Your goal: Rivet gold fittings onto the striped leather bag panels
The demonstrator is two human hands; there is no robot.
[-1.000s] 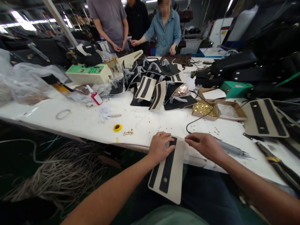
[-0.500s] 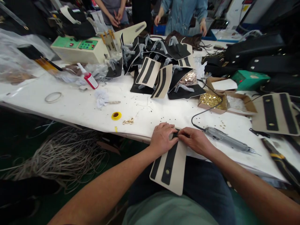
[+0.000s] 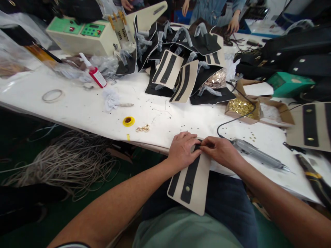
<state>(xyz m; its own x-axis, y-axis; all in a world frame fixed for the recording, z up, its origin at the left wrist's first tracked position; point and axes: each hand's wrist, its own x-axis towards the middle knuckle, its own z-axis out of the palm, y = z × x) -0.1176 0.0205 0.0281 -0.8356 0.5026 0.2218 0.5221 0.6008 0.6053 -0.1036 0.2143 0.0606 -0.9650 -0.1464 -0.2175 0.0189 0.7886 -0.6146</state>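
Observation:
A beige panel (image 3: 201,182) with two black strips lies over the table's front edge and hangs down above my lap. One gold-coloured stud shows on its lower part. My left hand (image 3: 183,148) grips the panel's upper end, fingers on top and thumb near the black strip. Close against it, my right hand (image 3: 219,151) pinches at the same strip; whatever small part is between its fingertips is hidden. A grey electric screwdriver (image 3: 260,154) lies right of my right hand. Small gold-coloured pieces (image 3: 142,128) and a yellow round container (image 3: 128,121) sit to the left.
Black and beige panels (image 3: 168,69) are piled at the back. A box of gold-coloured parts (image 3: 241,107), pliers (image 3: 314,177) and a green box (image 3: 289,84) are at the right. A red bottle (image 3: 97,76) and a control machine (image 3: 80,38) stand left. Other people's hands (image 3: 234,23) show behind.
The view has shifted slightly, so the table's contents sit higher in it. My hands remain together at the panel's upper end, with my right fingertips slightly moved.

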